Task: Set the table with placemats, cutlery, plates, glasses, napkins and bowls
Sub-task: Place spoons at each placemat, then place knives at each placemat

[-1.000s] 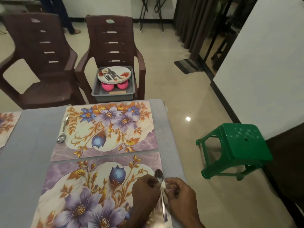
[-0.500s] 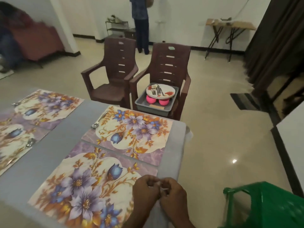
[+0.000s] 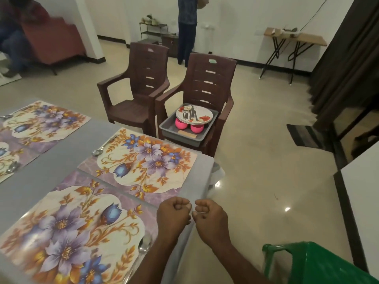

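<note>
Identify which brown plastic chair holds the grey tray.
The right-hand brown plastic chair: its seat carries the grey tray of floral plates; the left chair's seat is bare.

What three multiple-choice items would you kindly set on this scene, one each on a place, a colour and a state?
1. Where does the grey tub of plates stand?
A. on the table
B. on a brown chair
C. on the floor

2. What colour are the bowls under the plates?
A. pink
B. blue
C. white

3. How are the left hand and the right hand?
A. flat on a placemat
B. lifting a plate
C. fingers curled, nothing visibly held

Answers: 1 B, the tub sits on the chair's seat; 2 A, two pink bowls show below the plate stack; 3 C, both fists hang at the table's edge with nothing in them.
</note>
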